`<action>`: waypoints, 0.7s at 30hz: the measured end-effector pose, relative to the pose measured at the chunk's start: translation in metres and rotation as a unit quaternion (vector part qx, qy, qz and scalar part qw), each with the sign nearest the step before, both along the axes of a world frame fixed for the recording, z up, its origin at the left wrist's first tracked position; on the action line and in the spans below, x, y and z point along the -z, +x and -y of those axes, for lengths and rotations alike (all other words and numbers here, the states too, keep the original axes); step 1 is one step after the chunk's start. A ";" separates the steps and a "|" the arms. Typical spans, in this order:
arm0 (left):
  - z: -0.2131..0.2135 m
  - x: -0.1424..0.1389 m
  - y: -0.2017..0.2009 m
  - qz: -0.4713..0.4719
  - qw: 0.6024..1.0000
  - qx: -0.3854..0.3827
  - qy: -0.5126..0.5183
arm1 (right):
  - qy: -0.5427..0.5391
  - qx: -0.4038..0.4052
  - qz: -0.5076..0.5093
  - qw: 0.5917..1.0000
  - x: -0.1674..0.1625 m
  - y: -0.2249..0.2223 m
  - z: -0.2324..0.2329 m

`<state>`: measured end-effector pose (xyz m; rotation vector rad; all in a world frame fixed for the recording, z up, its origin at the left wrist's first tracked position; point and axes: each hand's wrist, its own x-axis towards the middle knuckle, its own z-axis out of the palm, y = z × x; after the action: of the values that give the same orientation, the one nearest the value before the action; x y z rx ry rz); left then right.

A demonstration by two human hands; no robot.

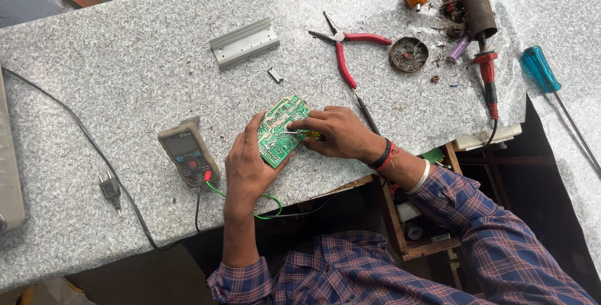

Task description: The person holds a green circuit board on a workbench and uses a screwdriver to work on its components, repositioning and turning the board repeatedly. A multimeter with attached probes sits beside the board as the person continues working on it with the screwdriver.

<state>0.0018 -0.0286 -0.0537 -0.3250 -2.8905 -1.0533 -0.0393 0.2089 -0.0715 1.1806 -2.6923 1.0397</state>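
Left hand (247, 166) gripping green circuit board (282, 131) tilted on counter (125, 67); right hand (335, 133) closed on thin probe at its solder side. Best done steadily, board braced, tip touching one joint only.

Red-handled pliers (348, 48), aluminium bracket (244, 42), teal screwdriver (541, 70), round tin of scraps (408, 54), power plug (111, 188), speckled worktop (125, 61)

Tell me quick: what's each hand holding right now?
Left hand: closed on the green circuit board, holding it by its edge.
Right hand: closed on a thin metal tool, its tip on the board.
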 end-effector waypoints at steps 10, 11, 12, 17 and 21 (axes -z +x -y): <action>0.001 -0.003 0.000 -0.006 1.000 0.007 -0.002 | -0.005 0.001 -0.001 1.000 -0.004 0.001 0.000; 0.001 -0.004 0.000 -0.018 1.000 0.013 -0.002 | -0.007 0.002 0.001 1.000 -0.004 0.001 0.001; 0.001 -0.005 0.000 -0.031 0.999 0.020 -0.002 | -0.010 0.002 0.003 1.000 -0.005 0.001 0.001; 0.001 -0.011 0.001 -0.018 0.999 0.014 0.027 | -0.011 0.006 -0.003 1.000 -0.006 0.001 0.001; 0.001 -0.012 0.001 -0.015 0.999 -0.008 0.045 | -0.036 0.002 -0.023 0.999 -0.007 0.001 0.001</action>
<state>0.0023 -0.0293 -0.0413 -0.3112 -2.8038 -1.1599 -0.0385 0.2075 -0.0644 1.1705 -2.5976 1.0849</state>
